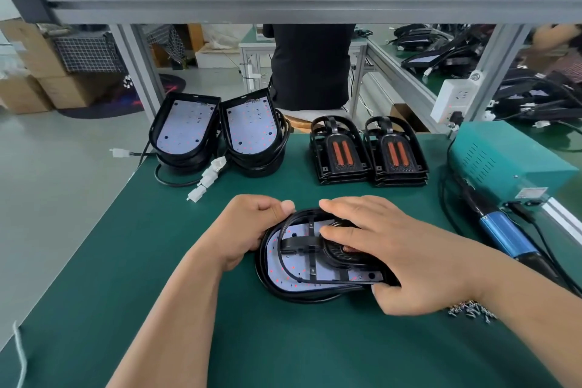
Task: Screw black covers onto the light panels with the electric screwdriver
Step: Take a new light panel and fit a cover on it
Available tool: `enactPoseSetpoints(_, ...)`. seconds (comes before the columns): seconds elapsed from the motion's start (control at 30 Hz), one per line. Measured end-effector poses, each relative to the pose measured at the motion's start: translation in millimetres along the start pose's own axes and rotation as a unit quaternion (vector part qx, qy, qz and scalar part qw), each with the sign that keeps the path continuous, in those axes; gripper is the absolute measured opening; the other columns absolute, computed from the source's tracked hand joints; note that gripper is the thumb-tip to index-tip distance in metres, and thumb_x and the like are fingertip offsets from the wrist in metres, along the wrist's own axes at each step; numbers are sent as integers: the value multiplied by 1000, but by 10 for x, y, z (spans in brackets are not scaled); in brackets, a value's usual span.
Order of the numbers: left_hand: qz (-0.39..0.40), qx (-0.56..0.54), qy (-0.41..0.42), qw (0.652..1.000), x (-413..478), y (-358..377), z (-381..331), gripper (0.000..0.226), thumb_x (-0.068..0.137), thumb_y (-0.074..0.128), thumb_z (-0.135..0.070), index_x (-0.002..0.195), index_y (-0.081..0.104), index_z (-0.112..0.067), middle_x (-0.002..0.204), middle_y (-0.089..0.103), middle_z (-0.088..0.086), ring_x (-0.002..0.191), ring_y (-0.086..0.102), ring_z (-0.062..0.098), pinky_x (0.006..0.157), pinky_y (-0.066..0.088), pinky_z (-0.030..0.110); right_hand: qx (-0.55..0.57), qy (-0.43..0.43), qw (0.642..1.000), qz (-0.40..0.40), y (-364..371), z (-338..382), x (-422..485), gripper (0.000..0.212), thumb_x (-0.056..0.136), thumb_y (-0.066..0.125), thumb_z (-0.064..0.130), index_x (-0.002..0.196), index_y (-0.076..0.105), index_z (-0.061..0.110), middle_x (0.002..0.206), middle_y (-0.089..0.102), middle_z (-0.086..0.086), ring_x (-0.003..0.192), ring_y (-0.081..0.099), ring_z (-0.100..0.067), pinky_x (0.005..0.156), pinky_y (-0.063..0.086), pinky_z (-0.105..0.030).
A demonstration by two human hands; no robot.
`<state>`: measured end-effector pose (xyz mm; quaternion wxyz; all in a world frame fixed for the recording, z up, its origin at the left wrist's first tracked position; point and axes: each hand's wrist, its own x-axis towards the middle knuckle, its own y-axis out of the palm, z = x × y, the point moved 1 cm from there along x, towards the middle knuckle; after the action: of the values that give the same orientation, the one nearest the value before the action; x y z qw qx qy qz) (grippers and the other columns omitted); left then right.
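Both hands, left (252, 227) and right (390, 249), grasping one cover (310, 246) on one panel (283, 274).

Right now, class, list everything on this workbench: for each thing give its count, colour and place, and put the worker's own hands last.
Mat: one, green, covering the bench.
Panel: one, white in a black rim, centre, under both hands.
Cover: one, black, lying on that panel.
Panel stacks: two, white-faced, back left, tilted.
Cover stacks: two, black with orange strips, back centre.
Plugs: several, white, beside the panel stacks.
Screwdriver: one, blue, right edge, lying down.
Box: one, teal, back right.
Screws: a pile, silver, near right.
Left hand: fingers grip the panel rim.
Right hand: pressing the cover.
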<state>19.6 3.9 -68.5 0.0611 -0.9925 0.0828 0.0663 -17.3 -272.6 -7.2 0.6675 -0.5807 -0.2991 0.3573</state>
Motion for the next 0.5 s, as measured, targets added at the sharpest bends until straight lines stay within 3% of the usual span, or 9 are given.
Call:
enactPoseSetpoints(0.13, 12, -12, -3, 1000, -5, 2, -4, 40, 91, 74, -47, 96, 81, -9, 71, 64, 4, 50, 46, 9, 46, 37, 17, 6, -15, 1000, 6, 36, 12, 63, 91, 80, 66, 29, 165, 34, 23, 177, 7, 2, 162, -7, -8, 127, -5, -21)
enactPoseSetpoints(0.23, 19, -6, -5, 1000, -9, -8, 1, 36, 94, 71, -47, 97, 82, -12, 72, 65, 3, 54, 46, 11, 49, 40, 18, 16, -27, 999, 8, 64, 8, 123, 86, 87, 67, 32, 166, 33, 24, 178, 7, 1, 161, -10, -6, 127, -8, -21)
enactPoseSetpoints(0.37, 26, -25, -12, 999, -15, -13, 6, 32, 100, 68, -40, 98, 81, -10, 66, 69, -5, 48, 56, 4, 49, 46, 14, 2, -28, 1000, 4, 113, -19, 167, 75, 96, 62, 51, 164, 37, 32, 179, 7, 5, 162, -7, -5, 132, -7, -44)
enactPoseSetpoints(0.5, 25, -34, -23, 999, -38, 3, -26, 43, 91, 72, -49, 102, 81, -9, 83, 76, 6, 64, 65, 15, 56, 52, 21, -16, -9, 1000, -4, 203, -9, 191, 70, 98, 51, 65, 163, 35, 43, 177, 8, 18, 161, -12, -2, 129, -10, -55)
